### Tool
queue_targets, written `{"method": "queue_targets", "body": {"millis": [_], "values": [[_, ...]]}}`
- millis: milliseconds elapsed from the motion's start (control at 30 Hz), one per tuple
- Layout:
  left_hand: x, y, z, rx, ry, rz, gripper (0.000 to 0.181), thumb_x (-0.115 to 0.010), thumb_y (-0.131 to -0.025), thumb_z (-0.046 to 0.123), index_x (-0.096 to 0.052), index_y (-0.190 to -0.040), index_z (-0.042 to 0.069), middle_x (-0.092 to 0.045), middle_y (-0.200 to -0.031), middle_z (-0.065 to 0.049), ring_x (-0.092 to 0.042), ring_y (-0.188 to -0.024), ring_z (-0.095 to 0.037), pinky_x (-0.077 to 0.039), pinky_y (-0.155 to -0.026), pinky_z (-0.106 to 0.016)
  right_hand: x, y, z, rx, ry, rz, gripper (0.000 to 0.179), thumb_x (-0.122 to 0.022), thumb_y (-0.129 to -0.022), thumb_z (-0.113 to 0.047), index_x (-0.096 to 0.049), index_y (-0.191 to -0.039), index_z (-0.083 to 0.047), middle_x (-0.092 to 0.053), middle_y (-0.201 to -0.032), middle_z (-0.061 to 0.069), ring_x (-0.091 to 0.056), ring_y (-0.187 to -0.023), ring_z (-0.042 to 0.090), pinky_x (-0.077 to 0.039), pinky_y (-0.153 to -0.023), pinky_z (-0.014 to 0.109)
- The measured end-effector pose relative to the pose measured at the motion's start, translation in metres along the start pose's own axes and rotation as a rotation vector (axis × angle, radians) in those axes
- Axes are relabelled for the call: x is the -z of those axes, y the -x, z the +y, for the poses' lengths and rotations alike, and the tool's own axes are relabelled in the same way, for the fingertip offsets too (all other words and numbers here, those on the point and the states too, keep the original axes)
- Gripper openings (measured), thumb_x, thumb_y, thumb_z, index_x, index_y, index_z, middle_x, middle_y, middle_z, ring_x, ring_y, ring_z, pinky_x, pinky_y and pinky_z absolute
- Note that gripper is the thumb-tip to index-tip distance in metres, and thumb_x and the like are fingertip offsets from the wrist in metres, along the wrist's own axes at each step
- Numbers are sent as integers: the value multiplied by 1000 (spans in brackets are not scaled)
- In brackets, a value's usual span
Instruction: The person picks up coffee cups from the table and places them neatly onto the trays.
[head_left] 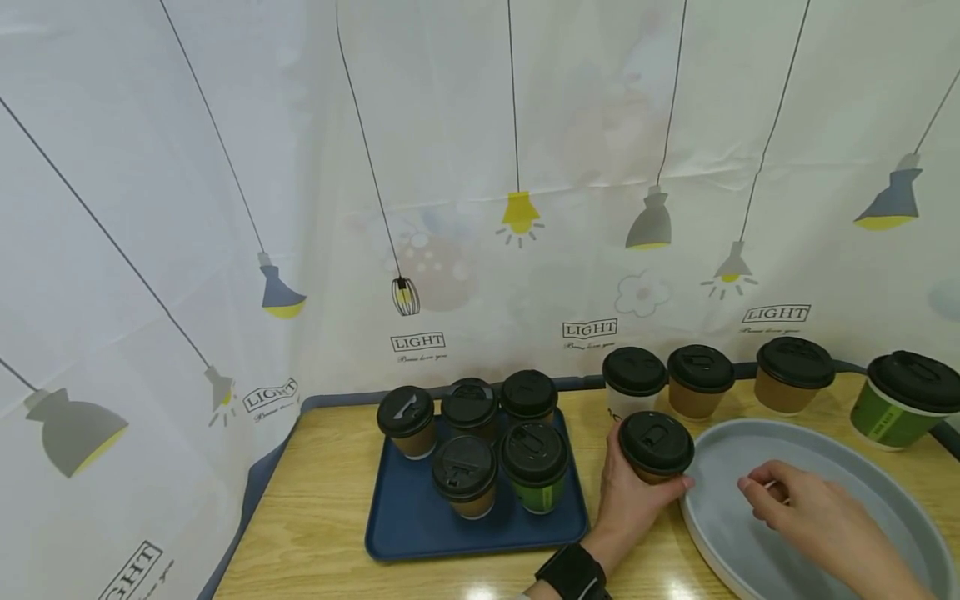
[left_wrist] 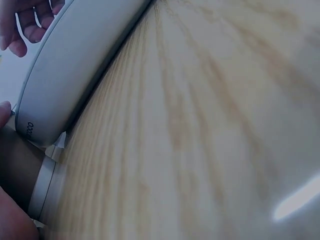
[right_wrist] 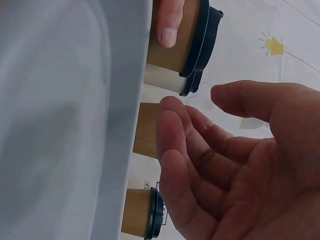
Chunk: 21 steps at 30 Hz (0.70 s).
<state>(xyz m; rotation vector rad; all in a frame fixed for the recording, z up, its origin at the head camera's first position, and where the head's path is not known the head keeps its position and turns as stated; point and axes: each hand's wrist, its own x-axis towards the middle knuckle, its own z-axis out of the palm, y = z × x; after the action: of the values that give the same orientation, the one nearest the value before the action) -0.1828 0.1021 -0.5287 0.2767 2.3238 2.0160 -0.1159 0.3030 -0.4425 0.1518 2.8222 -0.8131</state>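
Observation:
My left hand (head_left: 626, 498) grips a brown paper coffee cup with a black lid (head_left: 657, 443) by its sides, just left of the round grey tray. In the right wrist view a left fingertip lies on this cup's brown wall (right_wrist: 172, 47). Over the round grey tray (head_left: 720, 492) hovers my right hand (head_left: 813, 508), its fingers loosely curled with nothing between them. The left wrist view shows the tray's outer side (left_wrist: 75, 65) and part of the held cup (left_wrist: 22, 162) low at the left.
A blue tray (head_left: 420, 533) at the left carries several lidded cups, one a green cup (head_left: 538, 492). Behind the round tray stand a white cup (head_left: 626, 402), two brown cups (head_left: 693, 400) and another green cup (head_left: 885, 417). A printed curtain (head_left: 465, 250) hangs behind the wooden table (head_left: 300, 517).

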Motion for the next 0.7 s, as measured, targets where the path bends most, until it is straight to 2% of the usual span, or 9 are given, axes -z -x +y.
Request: {"method": "queue_targets", "body": {"millis": [267,500,700], "values": [[4,0,2,19,-18,27,87,-94,-74,30,-43,-145,32,-54,-131,20,-54,-124,-6,-43,-109,-37,0,0,-4,-11,0,-15,42,-53,-108,-41,-69,-108,-2,-66,-82,-5,-58,-69,14,-45,-59,36],[10,9,15,-10,-9,-31,82,-93,-75,30,-44,-140,34,-53,-129,22,-54,-122,-3,-43,-108,-35,0,-1,-1,-3,8,-20,44,-53,-108,-40,-69,-109,1,-66,-82,-4,-58,-69,14,-47,-59,37],[23,19,30,-34,-3,-53,83,-93,-77,31,-42,-143,37,-53,-130,22,-53,-124,-3,-43,-108,-39,-2,-1,0,10,9,-22,43,-54,-107,-40,-70,-109,0,-66,-81,-5,-58,-69,14,-46,-59,37]]}}
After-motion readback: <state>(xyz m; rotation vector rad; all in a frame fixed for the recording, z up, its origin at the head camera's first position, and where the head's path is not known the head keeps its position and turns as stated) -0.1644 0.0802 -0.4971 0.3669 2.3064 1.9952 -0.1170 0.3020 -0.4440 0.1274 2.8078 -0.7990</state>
